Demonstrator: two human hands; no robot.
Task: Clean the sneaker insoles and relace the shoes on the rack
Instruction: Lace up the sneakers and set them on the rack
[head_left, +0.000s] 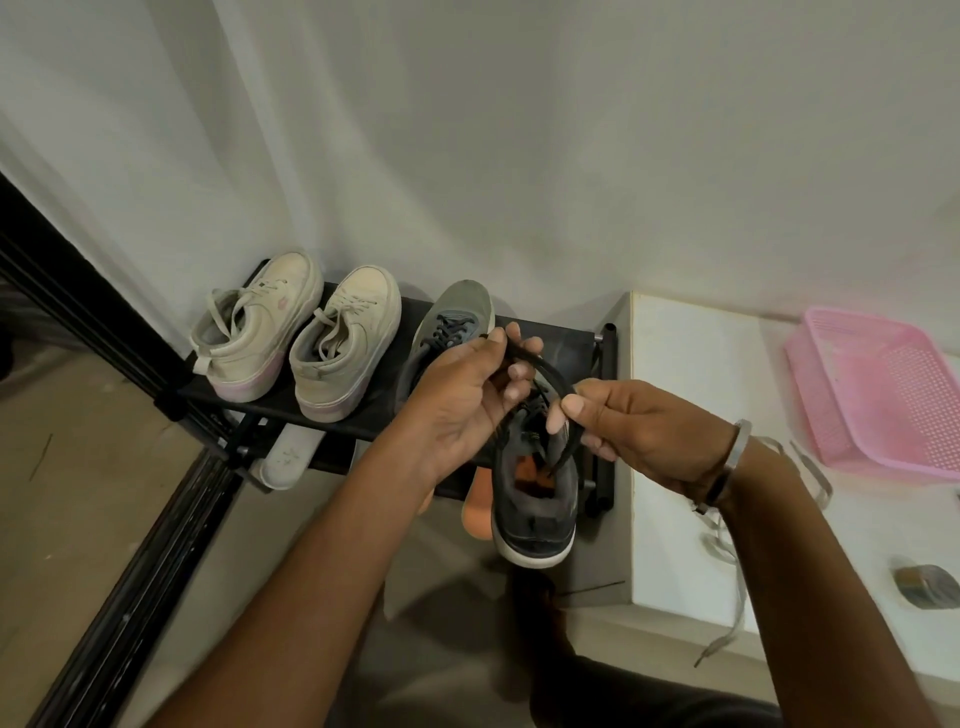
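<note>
A dark grey sneaker (535, 499) with an orange inside sits heel toward me on the right end of the black shoe rack (566, 343). Its black lace (545, 370) arcs between both hands above the shoe. My left hand (462, 400) pinches one part of the lace near the top. My right hand (623, 421) pinches the other part between thumb and forefinger. A second grey sneaker (457, 317) stands on the rack behind my left hand. Two cream sneakers (296, 338) stand at the rack's left.
An orange insole (475, 506) and a white insole (288, 454) lie on the lower shelf. A white counter (691, 364) at the right holds a pink basket (888, 389), a loose grey lace (727, 613) and a small dark object (930, 584). A black frame (104, 597) runs along the left.
</note>
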